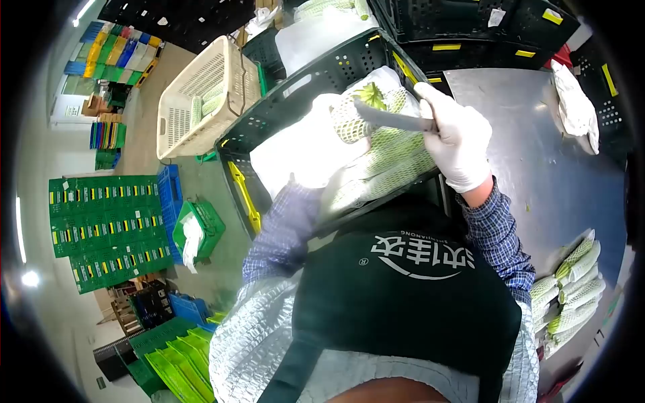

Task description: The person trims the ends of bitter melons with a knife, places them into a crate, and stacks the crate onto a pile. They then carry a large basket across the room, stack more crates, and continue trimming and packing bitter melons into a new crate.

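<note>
My right hand (458, 138), in a white glove, is closed around the handle of a knife (398, 120). The blade points left, overlapping a vegetable in a white foam net (349, 122) just below its green leafy end (371, 97). My left hand (321, 151), also gloved and washed out by glare, grips this vegetable by its side. Beneath both hands, more netted pale-green vegetables (396, 158) lie in a dark green crate (306, 87), beside a bright white liner (269, 158).
Right of the crate is a metal table (517, 171), with several netted vegetables (571, 295) piled at its near end and a white cloth (574, 101) farther back. A cream basket (232, 80) stands left. Green crates (111, 221) are stacked on the floor beyond.
</note>
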`<state>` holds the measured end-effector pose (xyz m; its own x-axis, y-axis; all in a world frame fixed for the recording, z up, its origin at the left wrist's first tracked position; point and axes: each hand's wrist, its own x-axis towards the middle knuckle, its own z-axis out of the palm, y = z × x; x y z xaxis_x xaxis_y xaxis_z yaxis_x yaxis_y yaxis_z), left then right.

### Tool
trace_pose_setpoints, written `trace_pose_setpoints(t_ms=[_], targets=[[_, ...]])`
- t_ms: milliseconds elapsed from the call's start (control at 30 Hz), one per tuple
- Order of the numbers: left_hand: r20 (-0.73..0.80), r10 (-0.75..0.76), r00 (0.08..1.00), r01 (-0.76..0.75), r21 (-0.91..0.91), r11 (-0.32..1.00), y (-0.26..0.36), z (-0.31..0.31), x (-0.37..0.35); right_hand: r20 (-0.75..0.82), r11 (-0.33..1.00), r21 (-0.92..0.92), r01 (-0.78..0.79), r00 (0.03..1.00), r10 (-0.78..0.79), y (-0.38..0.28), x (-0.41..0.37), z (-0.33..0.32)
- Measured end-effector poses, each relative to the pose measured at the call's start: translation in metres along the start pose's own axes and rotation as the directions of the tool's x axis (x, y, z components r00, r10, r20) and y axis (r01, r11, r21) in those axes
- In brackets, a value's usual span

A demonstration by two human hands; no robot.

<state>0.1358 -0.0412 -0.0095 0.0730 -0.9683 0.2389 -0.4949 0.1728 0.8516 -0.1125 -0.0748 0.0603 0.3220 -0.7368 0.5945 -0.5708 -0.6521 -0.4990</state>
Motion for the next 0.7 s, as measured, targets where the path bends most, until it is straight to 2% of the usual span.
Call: trace_pose_setpoints(t_ms=[33, 67, 100, 167, 367, 433, 467, 533, 600, 667, 700], targets=[[0.011, 0.0, 1.0, 0.0, 0.011, 1.0, 0.0, 0.001, -0.001, 0.026, 1.0, -0.024, 0.017, 1.0, -0.016, 0.001, -0.001, 0.001], [0.024, -0.003, 1.0, 0.008, -0.23, 0.973, 0.014, 0.003, -0.003, 0.053, 0.998, -0.047, 0.032, 0.998, -0.03, 0.002, -0.002, 0.003], [0.035, 0.005, 0.999, 0.0, -0.16, 0.987, 0.012, 0.004, -0.004, 0.083, 0.996, -0.068, 0.048, 0.996, -0.042, 0.001, -0.003, 0.004], [0.053, 0.022, 0.998, -0.021, -0.018, 1.0, 0.008, 0.004, -0.004, 0.039, 0.992, -0.083, 0.094, 0.995, -0.091, -0.004, -0.003, 0.003], [0.045, 0.07, 0.997, -0.072, 0.041, 0.997, 0.022, 0.005, -0.006, -0.009, 0.99, -0.09, 0.108, 0.994, -0.109, 0.0, -0.004, 0.005], [0.061, 0.054, 0.997, -0.062, 0.134, 0.989, 0.02, 0.004, -0.007, -0.003, 0.992, -0.073, 0.106, 0.994, -0.106, 0.002, -0.004, 0.004], [0.068, 0.046, 0.997, -0.058, 0.181, 0.982, 0.019, 0.004, -0.008, -0.004, 1.0, 0.012, 0.017, 1.0, -0.017, 0.004, -0.007, 0.007], [0.083, 0.011, 0.996, -0.024, 0.151, 0.988, 0.023, 0.003, -0.008, 0.018, 0.97, 0.182, -0.161, 0.987, 0.161, 0.01, -0.015, 0.013], [0.059, 0.018, 0.998, -0.028, 0.164, 0.986, 0.031, 0.003, -0.009, -0.023, 0.955, 0.238, -0.177, 0.982, 0.188, 0.005, -0.013, 0.009], [0.057, 0.028, 0.998, -0.042, 0.254, 0.966, 0.041, 0.002, -0.007, -0.088, 0.95, 0.273, -0.15, 0.98, 0.18, 0.007, -0.012, 0.011], [0.058, 0.033, 0.998, -0.049, 0.299, 0.953, 0.043, 0.001, -0.007, -0.055, 0.94, 0.285, -0.186, 0.976, 0.21, 0.011, -0.014, 0.014]])
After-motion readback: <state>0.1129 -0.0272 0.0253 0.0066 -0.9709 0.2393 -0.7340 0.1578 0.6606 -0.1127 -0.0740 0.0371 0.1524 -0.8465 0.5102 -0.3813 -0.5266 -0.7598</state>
